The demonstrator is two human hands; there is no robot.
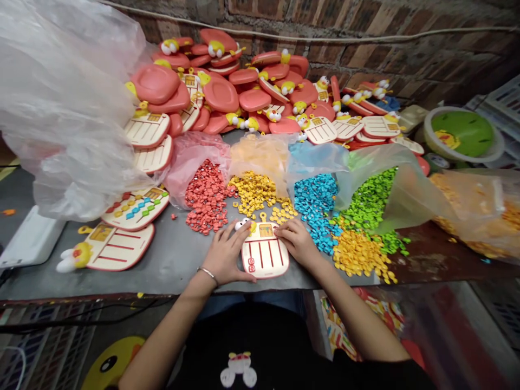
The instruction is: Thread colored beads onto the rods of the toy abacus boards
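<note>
A cream toy board (277, 261) with a red rim, dark red slots and a yellow-and-white animal head lies flat on the table in front of me. My left hand (225, 253) grips its left side, fingers near the head and thumb at the lower edge. At the upper right corner, my right hand (298, 242) has its fingers pinched together; a speck of red shows at the tips, too small to name. A few red beads (251, 265) sit at the lower end of the leftmost slot. Beyond the board are piles of red beads (208, 197), yellow beads (252, 194) and blue beads (316, 201).
Green beads (371, 196) and orange-yellow beads (359, 250) are heaped to the right. A beaded board (136, 208) overlaps a slotted board (117, 246) at left. Many red-backed boards (221, 93) are stacked by the brick wall. A clear plastic bag (60, 103) bulges at left.
</note>
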